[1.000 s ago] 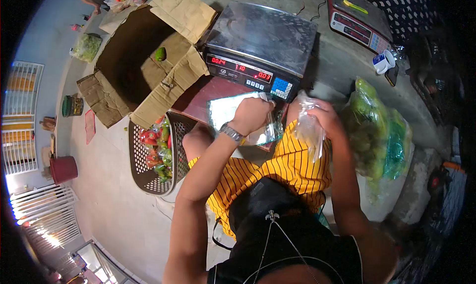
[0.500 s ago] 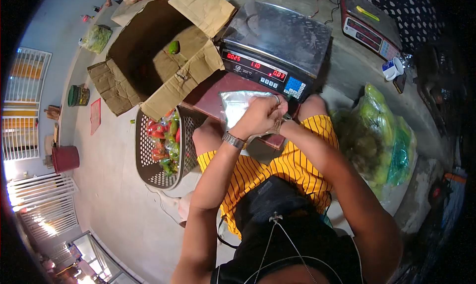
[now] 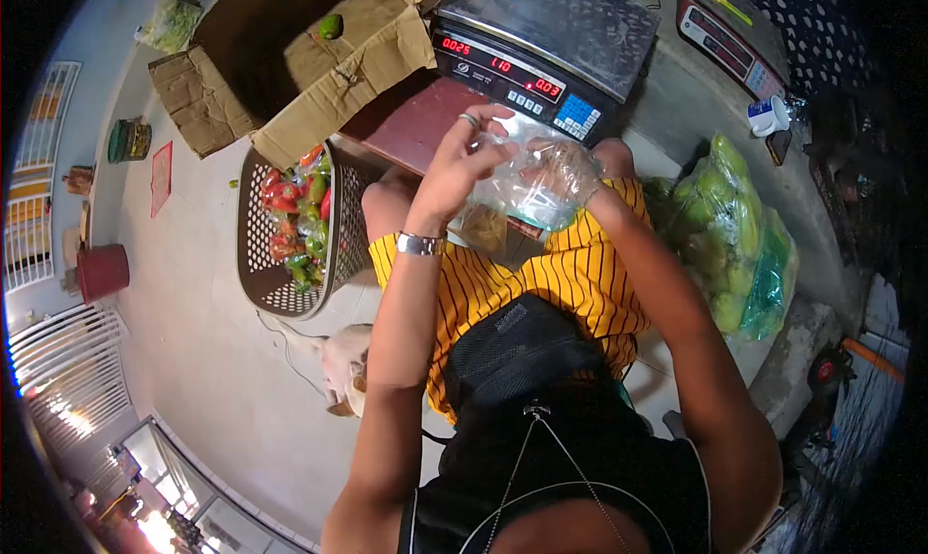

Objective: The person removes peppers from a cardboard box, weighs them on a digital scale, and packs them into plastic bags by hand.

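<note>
A clear plastic bag (image 3: 543, 206) is drawn over my right hand (image 3: 563, 170) as far as the wrist. Through the crinkled film I cannot make out how the fingers lie. My left hand (image 3: 462, 162), with a ring and a wristwatch, is at the bag's left side, fingers curved and apart. Just beyond both hands stands a digital scale (image 3: 541, 32) with lit red digits and a bare metal plate. The hands are over a dark red board (image 3: 420, 119) at my lap.
A cardboard box (image 3: 329, 119) with one green pepper (image 3: 331, 26) stands left of the scale. Below it is a basket (image 3: 246, 254) of bagged peppers. At right lie a large bag of green vegetables (image 3: 720, 235), a mug (image 3: 768, 116) and a second scale (image 3: 725, 46). A dog (image 3: 343, 365) is near my left arm.
My hands have moved apart from being close together. The bag, flat and bunched before, is now spread around my right hand. The view has shifted, and the dog shows more.
</note>
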`<state>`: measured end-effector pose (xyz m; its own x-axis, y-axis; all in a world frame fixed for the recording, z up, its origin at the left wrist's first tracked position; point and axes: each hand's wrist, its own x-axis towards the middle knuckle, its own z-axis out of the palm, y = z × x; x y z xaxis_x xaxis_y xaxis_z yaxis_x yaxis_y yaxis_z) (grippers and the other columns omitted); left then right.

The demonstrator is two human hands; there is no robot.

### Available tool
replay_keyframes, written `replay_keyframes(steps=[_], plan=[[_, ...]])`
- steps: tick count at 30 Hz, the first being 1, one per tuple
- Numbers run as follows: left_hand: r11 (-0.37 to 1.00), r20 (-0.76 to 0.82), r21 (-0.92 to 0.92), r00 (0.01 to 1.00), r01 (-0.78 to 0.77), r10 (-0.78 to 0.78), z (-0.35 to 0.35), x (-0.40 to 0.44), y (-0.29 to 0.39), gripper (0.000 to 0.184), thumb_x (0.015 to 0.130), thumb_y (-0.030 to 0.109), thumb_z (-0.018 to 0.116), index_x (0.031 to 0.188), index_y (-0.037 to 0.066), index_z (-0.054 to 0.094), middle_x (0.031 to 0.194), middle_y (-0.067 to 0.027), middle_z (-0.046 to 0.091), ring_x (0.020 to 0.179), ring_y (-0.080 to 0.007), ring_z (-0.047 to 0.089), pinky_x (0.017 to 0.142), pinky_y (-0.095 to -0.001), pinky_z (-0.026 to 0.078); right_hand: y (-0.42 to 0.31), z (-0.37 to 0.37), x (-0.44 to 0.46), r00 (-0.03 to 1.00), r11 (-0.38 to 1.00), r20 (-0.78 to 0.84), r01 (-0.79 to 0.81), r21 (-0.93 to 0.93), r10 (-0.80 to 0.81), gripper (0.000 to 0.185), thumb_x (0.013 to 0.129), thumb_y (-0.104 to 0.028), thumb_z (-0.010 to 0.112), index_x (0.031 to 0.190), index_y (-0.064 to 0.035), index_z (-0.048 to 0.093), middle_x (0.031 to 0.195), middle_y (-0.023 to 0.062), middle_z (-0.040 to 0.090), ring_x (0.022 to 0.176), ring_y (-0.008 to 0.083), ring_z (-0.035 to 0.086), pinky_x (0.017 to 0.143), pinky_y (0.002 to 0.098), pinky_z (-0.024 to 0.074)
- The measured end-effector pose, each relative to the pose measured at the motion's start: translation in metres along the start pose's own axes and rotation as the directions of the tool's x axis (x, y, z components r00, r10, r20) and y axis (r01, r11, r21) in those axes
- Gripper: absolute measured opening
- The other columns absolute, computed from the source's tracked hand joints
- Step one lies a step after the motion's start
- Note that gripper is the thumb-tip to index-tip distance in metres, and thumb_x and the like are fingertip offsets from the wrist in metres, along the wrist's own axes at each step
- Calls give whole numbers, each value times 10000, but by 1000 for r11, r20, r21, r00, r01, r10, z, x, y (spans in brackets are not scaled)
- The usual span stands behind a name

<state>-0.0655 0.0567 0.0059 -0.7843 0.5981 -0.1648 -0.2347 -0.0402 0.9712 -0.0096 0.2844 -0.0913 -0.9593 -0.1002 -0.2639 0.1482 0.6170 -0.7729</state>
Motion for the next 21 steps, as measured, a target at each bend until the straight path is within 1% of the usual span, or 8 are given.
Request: replay_keyframes(steps=[2, 5, 9, 12, 15, 17, 19, 21], plan=[[962, 22, 270, 999, -43, 38, -6, -4, -25, 403, 888, 24, 687, 1279, 95, 619, 1058, 56, 547, 873, -61, 528, 726, -206, 400, 3, 2, -6, 992, 992, 106, 78, -98, -67, 509, 846, -277, 763, 1307, -85, 669, 1255, 173, 695, 1145, 315, 676, 1021, 406, 516], [994, 35, 111, 999, 12, -16, -9, -14, -34, 410, 896, -9, 627, 1294, 93, 616, 1051, 50, 551, 887, -64, 541, 721, -194, 411, 52, 20, -9, 877, 858, 19, 475, -195, -481, 613, 907, -116, 665, 1498, -120, 503, 1427, 189, 587, 1293, 332, 594, 1132, 389, 447], [983, -48, -163, 995, 82, -91, -4, -24, -15, 421, 889, -39, 574, 1302, 45, 572, 1099, 9, 576, 753, -37, 520, 621, -188, 396, 53, -8, -54, 838, 778, 156, 544, -314, -523, 739, 892, 44, 552, 1588, -130, 375, 1591, 163, 418, 1494, 352, 359, 1259, 425, 272], [987, -109, -150, 991, 57, -74, -3, -27, -11, 392, 939, -35, 554, 1323, 44, 546, 1150, -17, 620, 742, -38, 528, 618, -185, 404, 10, -31, -91, 811, 700, 145, 568, -433, -567, 663, 899, 112, 447, 1544, -39, 425, 1581, 158, 438, 1476, 328, 407, 1217, 443, 334], [990, -168, -136, 983, 46, -68, -3, -31, -11, 328, 994, 1, 555, 1320, 38, 542, 1173, -45, 656, 727, -37, 536, 611, -194, 423, -1, -41, -110, 870, 677, 153, 464, -571, -468, 616, 907, 84, 469, 1505, -59, 478, 1542, 182, 472, 1433, 333, 459, 1168, 456, 394], [983, -161, -185, 987, -1, -29, -3, -35, -10, 311, 1013, 24, 561, 1323, 36, 540, 1161, -52, 668, 717, -36, 537, 599, -194, 426, 4, -50, -125, 976, 760, 112, 217, -613, -188, 542, 904, 31, 563, 1439, -50, 531, 1489, 187, 517, 1374, 339, 507, 1113, 453, 443], [967, -144, -253, 989, -19, -18, 0, -41, -7, 301, 1020, 33, 569, 1320, 33, 543, 1149, -54, 677, 710, -35, 538, 589, -191, 427, -16, -62, -127, 982, 829, -113, 64, -555, -152, 480, 884, -19, 659, 1357, -41, 583, 1411, 179, 574, 1297, 329, 563, 1059, 445, 483], [941, -108, -339, 993, -2, -36, 9, -48, 4, 297, 1016, 30, 577, 1313, 31, 552, 1138, -51, 682, 706, -34, 542, 579, -186, 425, -90, -66, -119, 809, 918, -514, 78, -388, -286, 434, 845, -66, 758, 1260, -31, 636, 1309, 158, 645, 1202, 303, 627, 1005, 430, 513]])
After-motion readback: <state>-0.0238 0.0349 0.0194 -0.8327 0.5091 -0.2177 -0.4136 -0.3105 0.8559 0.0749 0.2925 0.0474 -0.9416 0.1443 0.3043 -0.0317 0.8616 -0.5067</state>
